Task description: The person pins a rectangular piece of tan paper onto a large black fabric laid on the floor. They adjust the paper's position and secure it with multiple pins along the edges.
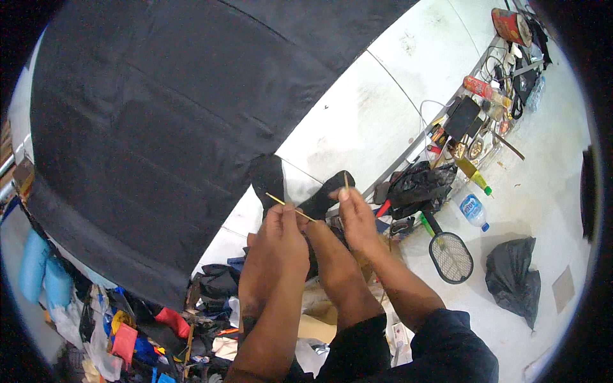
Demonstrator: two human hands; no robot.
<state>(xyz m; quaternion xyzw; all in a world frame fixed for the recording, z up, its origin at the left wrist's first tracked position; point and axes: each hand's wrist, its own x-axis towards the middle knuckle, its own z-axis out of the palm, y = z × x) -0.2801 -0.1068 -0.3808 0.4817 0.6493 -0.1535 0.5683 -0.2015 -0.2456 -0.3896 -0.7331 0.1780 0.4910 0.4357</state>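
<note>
My left hand (279, 231) is closed, pinching a thin pale-yellow stick (275, 199) that pokes out on both sides of the fingers. Between thumb and fingers of my right hand (357, 220), a second short thin stick (346, 180) points upward. The two hands are apart, held in front of my bent leg (335, 265). Beyond them are my feet in black coverings (324, 193), beside the edge of a large black sheet (185, 115). Whether the sticks are wood or another material is too small to tell.
White panels (348, 108) border the sheet. On the right lie a racket with a mesh head (451, 257), a clear plastic bottle (473, 209), a yellow-green bottle (471, 172) and black plastic bags (514, 274). Mixed clutter, including a red piece (125, 341), fills the lower left.
</note>
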